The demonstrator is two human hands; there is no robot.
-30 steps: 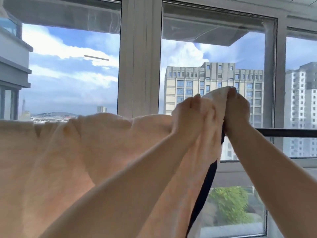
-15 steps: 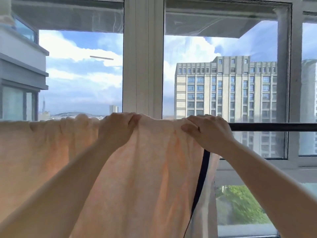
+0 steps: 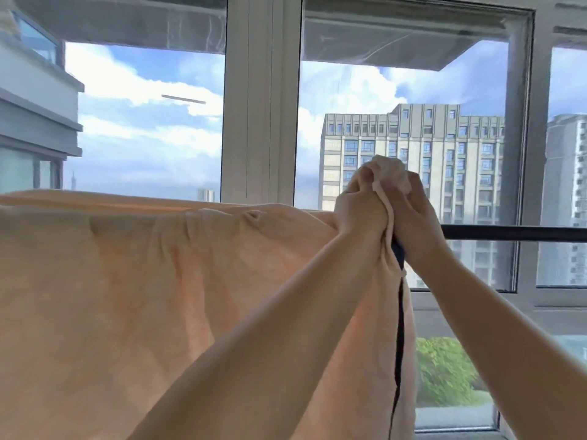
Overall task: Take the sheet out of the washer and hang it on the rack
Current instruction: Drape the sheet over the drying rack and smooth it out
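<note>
The left hand [image 3: 362, 214] and right hand [image 3: 413, 217] are closed side by side, touching, both gripping a bunched corner of the peach sheet [image 3: 158, 281] and holding it raised above the black rack bar [image 3: 514, 233]. A tuft of fabric protrudes above the knuckles. Left of the hands, the sheet lies draped over the bar and hangs down in folds. A dark trim strip [image 3: 399, 338] runs down its right edge. The window frame [image 3: 260, 106] stands behind.

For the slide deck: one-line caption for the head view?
Both hands, left hand and right hand, bunch the peach sheet edge above the black rack bar by the window.
</note>
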